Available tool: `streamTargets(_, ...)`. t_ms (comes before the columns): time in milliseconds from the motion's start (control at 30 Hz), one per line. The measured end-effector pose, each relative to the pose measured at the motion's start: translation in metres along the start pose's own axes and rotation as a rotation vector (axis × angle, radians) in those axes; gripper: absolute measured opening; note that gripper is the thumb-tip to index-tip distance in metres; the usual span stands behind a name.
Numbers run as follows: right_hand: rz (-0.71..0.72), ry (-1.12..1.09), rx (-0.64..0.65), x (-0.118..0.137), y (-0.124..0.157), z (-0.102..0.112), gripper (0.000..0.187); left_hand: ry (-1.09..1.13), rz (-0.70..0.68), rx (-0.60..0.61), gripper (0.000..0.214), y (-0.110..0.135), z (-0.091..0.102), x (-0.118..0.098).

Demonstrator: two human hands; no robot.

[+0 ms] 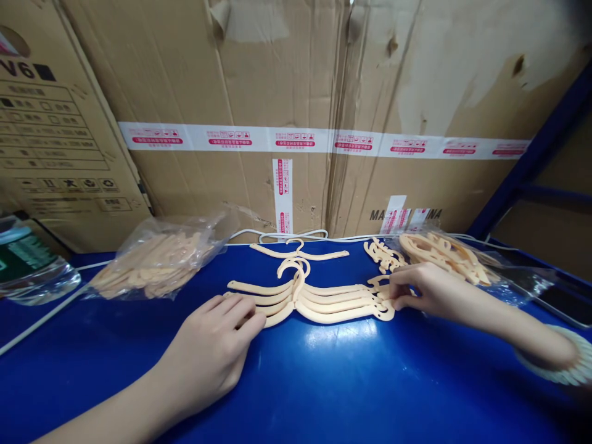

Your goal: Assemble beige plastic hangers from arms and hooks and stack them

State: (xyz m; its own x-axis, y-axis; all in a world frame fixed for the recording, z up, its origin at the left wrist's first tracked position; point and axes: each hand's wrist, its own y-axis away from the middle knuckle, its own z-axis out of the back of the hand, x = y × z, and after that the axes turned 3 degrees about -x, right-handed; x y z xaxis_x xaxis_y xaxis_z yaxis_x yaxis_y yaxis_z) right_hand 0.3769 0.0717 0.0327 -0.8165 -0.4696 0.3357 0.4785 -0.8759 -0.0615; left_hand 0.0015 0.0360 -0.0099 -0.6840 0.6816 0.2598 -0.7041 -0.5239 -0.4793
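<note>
Several beige plastic hangers [337,316] lie overlapped in a row on the blue table, their hooks bunched at the middle. My left hand [217,339] is closed over their left ends, fingertips hidden behind the knuckles. At the right ends, small curved beige pieces with holes [385,313] touch the hanger tips. My right hand [420,287] pinches one of these small pieces between thumb and fingers. Farther back, a separate beige hanger [303,254] lies flat. A loose pile of small curved beige pieces [383,254] sits just behind my right hand.
A clear bag of beige pieces [157,262] lies at left, beside a water bottle [32,262]. Another bag of beige parts [446,254] is at right, near a dark flat device [552,299]. White cable [291,234] runs along cardboard boxes [222,80] behind the blue table [296,388].
</note>
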Motion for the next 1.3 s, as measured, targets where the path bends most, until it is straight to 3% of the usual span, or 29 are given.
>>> streamTargets(333,0.043,0.204,-0.064,-0.003,0.001,-0.002,0.010,-0.053,0.040,-0.101,0.019,-0.008,0.006,0.001)
streamTargets(467,0.032,0.238,-0.063,-0.001,0.003,-0.005,0.010,0.038,-0.004,-0.169,0.017,-0.009,0.005,0.000)
streamTargets(700,0.136,0.235,-0.123,0.006,0.009,-0.012,0.019,0.205,-0.013,-0.194,0.016,-0.007,0.003,-0.003)
streamTargets(867,0.228,0.286,-0.186,0.038,0.017,-0.019,0.023,0.266,-0.025,-0.204,0.015,-0.005,-0.001,-0.003)
streamTargets(1067,0.456,0.149,-0.012,0.088,0.026,-0.033,0.023,0.299,-0.049,-0.248,0.019,-0.007,0.000,-0.004)
streamTargets(1300,0.549,0.163,-0.025,0.090,0.024,-0.037,0.025,0.324,-0.078,-0.215,0.024,-0.007,0.004,-0.005)
